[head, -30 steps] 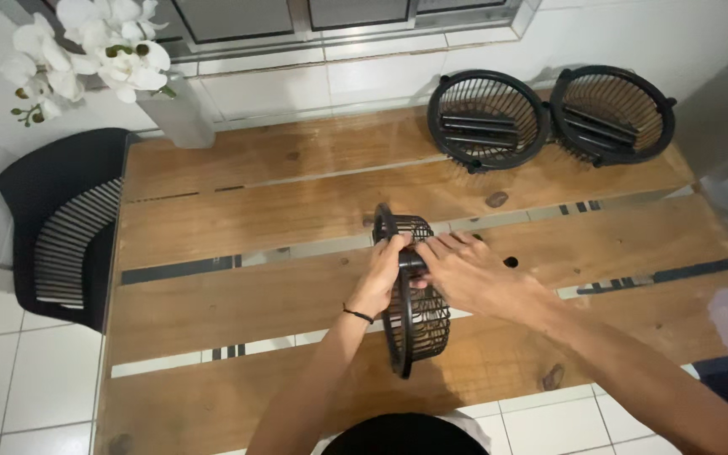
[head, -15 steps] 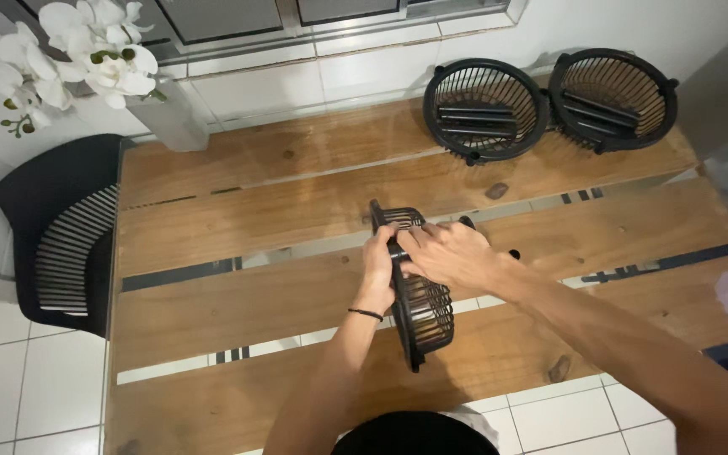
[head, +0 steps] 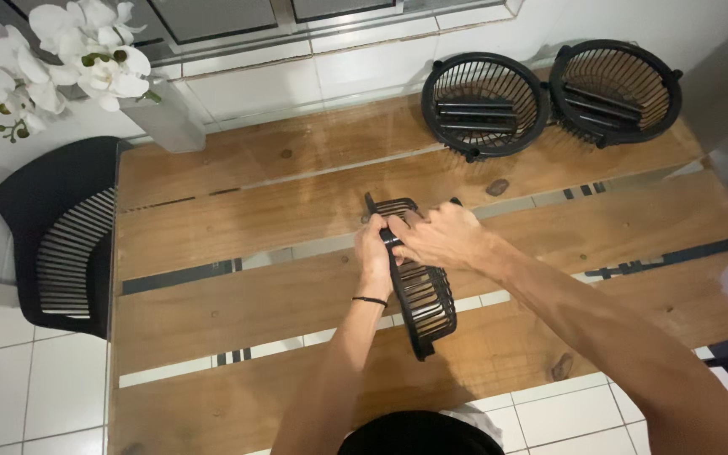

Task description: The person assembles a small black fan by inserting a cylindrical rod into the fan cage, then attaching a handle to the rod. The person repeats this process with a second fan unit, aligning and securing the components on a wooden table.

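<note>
the black slatted basket [head: 419, 282] stands on its edge near the middle of the wooden table [head: 238, 312], its round rim facing the person's left and its open side turned away from the camera, so whatever is inside cannot be told. the left hand [head: 372, 248] is clenched on the rim of this basket at its upper part, a dark band at the wrist. the right hand [head: 436, 236] reaches across from the other side and grasps the top of the same basket, fingers curled over the slats. compared with a second ago, the basket has tilted a little and sits slightly farther from the person, and the right hand has slid up over its top, covering more of it. beyond the basket, at the far edge of the table by the tiled wall, two more black baskets lie side by side with rims touching: the nearer-left one [head: 482, 103] and the right one [head: 617, 91], each with dark bars lying across its bottom. far to the left of the basket, a grey vase [head: 170, 118] with white orchids [head: 69, 50] stands at the table's far corner, and a black chair [head: 61, 236] sits just beside the table's left edge
</note>
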